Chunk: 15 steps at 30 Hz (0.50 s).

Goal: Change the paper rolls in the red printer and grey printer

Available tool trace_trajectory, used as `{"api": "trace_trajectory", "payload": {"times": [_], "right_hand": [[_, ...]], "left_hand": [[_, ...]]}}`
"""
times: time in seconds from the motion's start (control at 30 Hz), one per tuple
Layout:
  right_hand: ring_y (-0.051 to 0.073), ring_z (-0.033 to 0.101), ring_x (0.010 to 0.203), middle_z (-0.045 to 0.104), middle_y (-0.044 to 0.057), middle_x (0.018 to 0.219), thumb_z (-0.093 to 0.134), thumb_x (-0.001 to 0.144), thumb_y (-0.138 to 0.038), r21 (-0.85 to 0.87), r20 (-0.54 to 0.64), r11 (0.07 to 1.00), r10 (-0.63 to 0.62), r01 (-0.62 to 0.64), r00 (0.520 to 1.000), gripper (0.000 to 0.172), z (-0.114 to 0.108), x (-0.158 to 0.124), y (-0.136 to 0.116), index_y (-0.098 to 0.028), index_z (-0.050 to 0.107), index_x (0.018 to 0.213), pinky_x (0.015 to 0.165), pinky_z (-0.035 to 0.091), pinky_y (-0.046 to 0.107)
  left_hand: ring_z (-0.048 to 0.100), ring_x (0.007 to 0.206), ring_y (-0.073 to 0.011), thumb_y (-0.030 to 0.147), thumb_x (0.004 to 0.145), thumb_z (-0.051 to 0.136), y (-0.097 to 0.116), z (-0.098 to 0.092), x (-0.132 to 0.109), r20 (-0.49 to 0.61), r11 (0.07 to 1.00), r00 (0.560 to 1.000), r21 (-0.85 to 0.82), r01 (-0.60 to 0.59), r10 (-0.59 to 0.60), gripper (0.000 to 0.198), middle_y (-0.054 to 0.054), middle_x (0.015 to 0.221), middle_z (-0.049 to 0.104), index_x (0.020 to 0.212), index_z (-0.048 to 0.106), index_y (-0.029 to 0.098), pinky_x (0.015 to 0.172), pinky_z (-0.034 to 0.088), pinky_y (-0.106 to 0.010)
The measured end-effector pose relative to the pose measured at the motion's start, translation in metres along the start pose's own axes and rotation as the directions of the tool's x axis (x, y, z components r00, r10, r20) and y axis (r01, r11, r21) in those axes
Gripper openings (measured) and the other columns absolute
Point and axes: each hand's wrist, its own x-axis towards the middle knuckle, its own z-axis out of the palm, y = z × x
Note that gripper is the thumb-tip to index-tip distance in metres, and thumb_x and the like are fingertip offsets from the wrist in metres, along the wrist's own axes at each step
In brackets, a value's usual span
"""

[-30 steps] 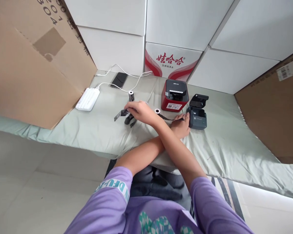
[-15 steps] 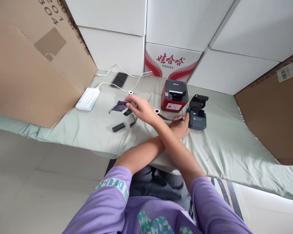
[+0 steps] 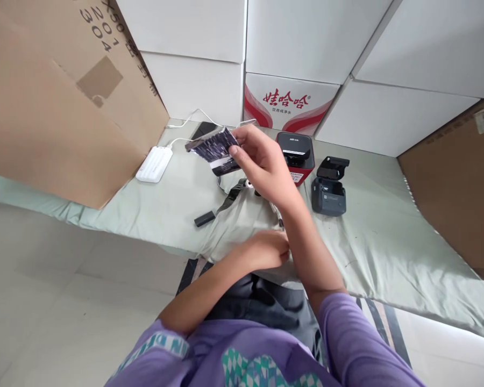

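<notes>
Pinched between the thumb and fingers of my right hand (image 3: 262,161) is a dark, shiny packet (image 3: 215,150) with a pale band, raised above the cloth. My left hand (image 3: 272,248) is closed near the front edge, below my right forearm. A dark strap (image 3: 281,219) runs down into its fingers. Under the packet, more black strap (image 3: 230,200) lies on the cloth beside a small black bar (image 3: 204,218). A small white roll (image 3: 249,184) shows partly below my right hand. Behind my right wrist, a red and black device (image 3: 296,150) is partly hidden.
A dark label printer (image 3: 329,196) stands with its lid up on the right. On the left lie a white power bank (image 3: 154,164) with a cable and a black phone (image 3: 204,130). Cardboard boxes (image 3: 116,123) flank the cloth-covered surface (image 3: 371,231); white boxes (image 3: 193,86) line the back.
My right hand has lifted the packet up and to the right. My left hand has drawn back from beside the printer towards my body, and my forearms are less crossed.
</notes>
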Motion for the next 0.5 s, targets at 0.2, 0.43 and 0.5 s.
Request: {"api": "trace_trajectory", "payload": {"times": [0.2, 0.43, 0.5], "right_hand": [[0.017, 0.059, 0.087, 0.063, 0.005, 0.099, 0.052, 0.101, -0.051, 0.044, -0.136, 0.998, -0.042, 0.049, 0.99, 0.03, -0.02, 0.0, 0.008, -0.023, 0.061, 0.107, 0.075, 0.053, 0.03], [0.017, 0.056, 0.089, 0.062, 0.005, 0.097, 0.05, 0.102, -0.048, -0.02, -0.146, 0.998, -0.068, 0.066, 0.987, 0.029, -0.036, -0.002, 0.011, -0.021, 0.061, 0.108, 0.076, 0.05, 0.031], [0.016, 0.056, 0.088, 0.061, 0.004, 0.094, 0.051, 0.102, -0.045, -0.043, -0.101, 0.997, -0.071, 0.067, 0.992, 0.027, -0.04, -0.003, 0.011, -0.021, 0.061, 0.107, 0.077, 0.048, 0.03]], "left_hand": [[0.062, 0.117, -0.0327, 0.037, 0.093, 0.06, -0.084, -0.074, -0.105, -0.525, 0.881, 0.795, 0.163, 0.445, -0.305, 0.039, -0.015, 0.122, 0.069, 0.127, 0.065, 0.018, 0.101, 0.05, -0.046], [0.068, 0.092, -0.025, 0.036, 0.093, 0.061, -0.121, -0.086, -0.1, -0.486, 0.872, 0.783, 0.082, 0.483, -0.388, 0.027, -0.008, 0.103, 0.074, 0.114, 0.069, 0.022, 0.086, 0.053, -0.038], [0.067, 0.081, -0.0194, 0.038, 0.09, 0.066, -0.11, -0.092, -0.081, -0.597, 0.908, 0.704, -0.105, 0.406, -0.384, 0.029, -0.005, 0.096, 0.073, 0.115, 0.067, 0.021, 0.079, 0.054, -0.033]]}}
